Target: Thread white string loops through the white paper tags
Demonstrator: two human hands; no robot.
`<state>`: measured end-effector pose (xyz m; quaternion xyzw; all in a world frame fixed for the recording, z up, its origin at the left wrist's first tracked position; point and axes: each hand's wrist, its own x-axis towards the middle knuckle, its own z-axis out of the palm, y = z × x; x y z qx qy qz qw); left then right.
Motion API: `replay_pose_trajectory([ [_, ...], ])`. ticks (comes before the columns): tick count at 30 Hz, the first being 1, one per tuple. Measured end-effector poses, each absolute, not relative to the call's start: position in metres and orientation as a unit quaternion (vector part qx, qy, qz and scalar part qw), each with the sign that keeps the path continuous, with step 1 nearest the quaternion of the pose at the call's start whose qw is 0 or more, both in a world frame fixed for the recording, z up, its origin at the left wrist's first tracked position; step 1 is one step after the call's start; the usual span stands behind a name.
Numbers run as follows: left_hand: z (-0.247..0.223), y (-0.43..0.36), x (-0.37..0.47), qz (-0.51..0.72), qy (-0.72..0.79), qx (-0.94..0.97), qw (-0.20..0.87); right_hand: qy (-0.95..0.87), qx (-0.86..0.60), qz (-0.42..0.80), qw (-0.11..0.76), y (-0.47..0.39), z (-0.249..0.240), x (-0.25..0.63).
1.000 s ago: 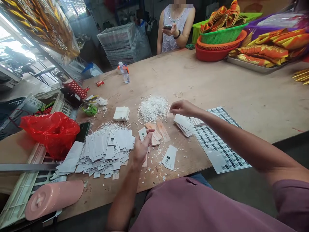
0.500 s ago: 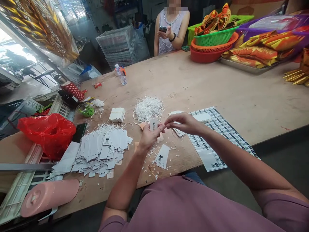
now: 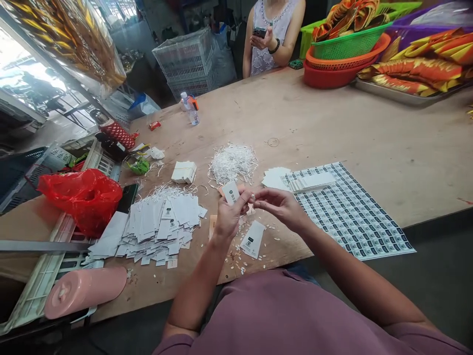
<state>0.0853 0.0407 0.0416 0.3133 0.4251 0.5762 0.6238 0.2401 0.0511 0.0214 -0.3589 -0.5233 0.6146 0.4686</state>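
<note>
The narrow white card (image 3: 230, 193) is above the worktop (image 3: 288, 128), pinched in the left hand (image 3: 231, 214), print showing. At 3 o'clock the right hand (image 3: 283, 204) curls its fingertips toward the left thumb; whether they grip the small white piece (image 3: 253, 197) there, I cannot tell. A light, steady pinch should spare the card from creasing, and fingertip control suits so tiny a piece. Beyond, at 12 o'clock, lies a tangled heap of thin white strings (image 3: 233, 163); at 8, overlapping flat paper tags (image 3: 158, 229); at 3, a smooth printed sheet (image 3: 354, 212).
</note>
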Motion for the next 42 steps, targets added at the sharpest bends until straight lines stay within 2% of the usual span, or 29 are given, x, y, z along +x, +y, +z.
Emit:
replay_pose_trajectory([
  [15, 0.036, 0.018, 0.081, 0.619, 0.447, 0.318, 0.562, -0.493, -0.350, 0.618, 0.503, 0.038, 0.032, 0.221],
  [21, 0.046, 0.008, 0.061, 0.584, 0.472, 0.370, 0.547, -0.600, -0.331, 0.469, 0.558, 0.036, 0.038, 0.233],
  [24, 0.053, 0.008, 0.054, 0.554, 0.479, 0.429, 0.529, -0.658, -0.312, 0.415, 0.545, 0.036, 0.040, 0.238],
  [28, 0.059, 0.012, 0.053, 0.479, 0.467, 0.476, 0.570, -0.694, -0.320, 0.367, 0.530, 0.034, 0.040, 0.239],
  [36, 0.046, 0.010, 0.060, 0.495, 0.478, 0.452, 0.567, -0.634, -0.347, 0.446, 0.528, 0.030, 0.034, 0.238],
  [42, 0.053, 0.001, 0.044, 0.491, 0.470, 0.534, 0.503, -0.594, -0.351, 0.487, 0.535, 0.032, 0.028, 0.242],
])
